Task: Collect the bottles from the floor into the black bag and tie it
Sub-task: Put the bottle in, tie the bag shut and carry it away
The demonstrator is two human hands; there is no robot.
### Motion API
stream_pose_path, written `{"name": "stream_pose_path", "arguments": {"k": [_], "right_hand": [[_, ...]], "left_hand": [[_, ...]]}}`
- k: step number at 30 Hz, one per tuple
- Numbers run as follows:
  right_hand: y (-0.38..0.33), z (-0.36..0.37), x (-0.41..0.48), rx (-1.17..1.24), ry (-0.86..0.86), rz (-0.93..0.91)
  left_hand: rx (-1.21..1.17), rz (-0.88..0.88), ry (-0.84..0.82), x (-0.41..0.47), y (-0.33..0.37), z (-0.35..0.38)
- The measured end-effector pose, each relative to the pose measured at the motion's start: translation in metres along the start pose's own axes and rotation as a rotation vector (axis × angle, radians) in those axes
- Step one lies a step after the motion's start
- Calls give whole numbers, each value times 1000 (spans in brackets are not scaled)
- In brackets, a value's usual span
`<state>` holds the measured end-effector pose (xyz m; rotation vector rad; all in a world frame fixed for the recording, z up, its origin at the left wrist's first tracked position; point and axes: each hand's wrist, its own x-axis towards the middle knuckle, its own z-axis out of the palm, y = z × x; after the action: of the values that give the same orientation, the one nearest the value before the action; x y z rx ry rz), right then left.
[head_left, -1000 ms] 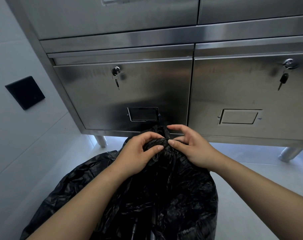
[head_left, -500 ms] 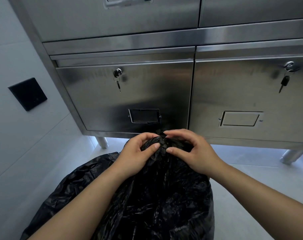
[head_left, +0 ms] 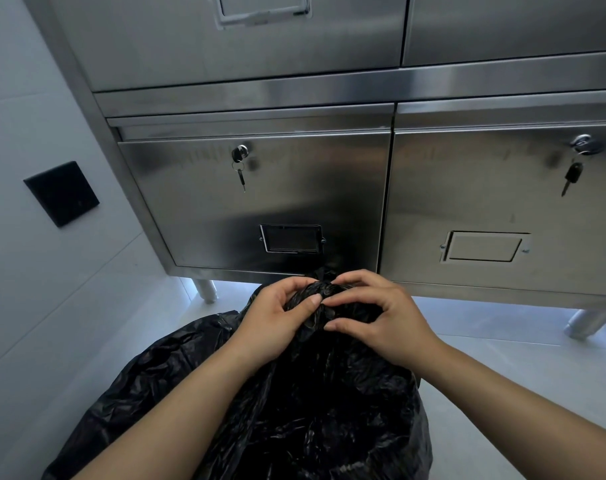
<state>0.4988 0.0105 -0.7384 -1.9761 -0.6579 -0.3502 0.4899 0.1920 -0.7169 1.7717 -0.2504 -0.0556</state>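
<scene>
No legible txt, label holders [head_left: 290, 238] on steel cabinet [head_left: 312, 188] too dim/blank to read

Your left hand [head_left: 272, 320] and right hand [head_left: 384, 320] both grip the gathered neck of the black bag [head_left: 294, 410], fingers curled into the bunched plastic, thumbs close together at its top. The bag bulges below your forearms on the pale floor [head_left: 502, 362]. Just behind it stands a stainless steel cabinet [head_left: 294, 188] on round legs; keys [head_left: 241, 174] hang from the locks of its two lower doors. A black square plate [head_left: 62, 193] sits on the wall to your left.
</scene>
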Motion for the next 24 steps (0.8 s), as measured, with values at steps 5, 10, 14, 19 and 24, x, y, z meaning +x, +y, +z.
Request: {"name": "stream_pose_path", "arguments": {"k": [5,10,14,19,24], "right_hand": [[0,0,2,53,86,47],[3,-3,2,186,166,107],[7,-1,4,261,162,173],[9,-1,5,263,156,170],[13,-5,4,269,170,188]], "left_hand": [[80,53,-5,1,0,-3],[258,64,68,2,0,-4],[255,15,136,3,1,1],[207,-1,130,3,3,2],[-51,-138,28,-1,7,0]]}}
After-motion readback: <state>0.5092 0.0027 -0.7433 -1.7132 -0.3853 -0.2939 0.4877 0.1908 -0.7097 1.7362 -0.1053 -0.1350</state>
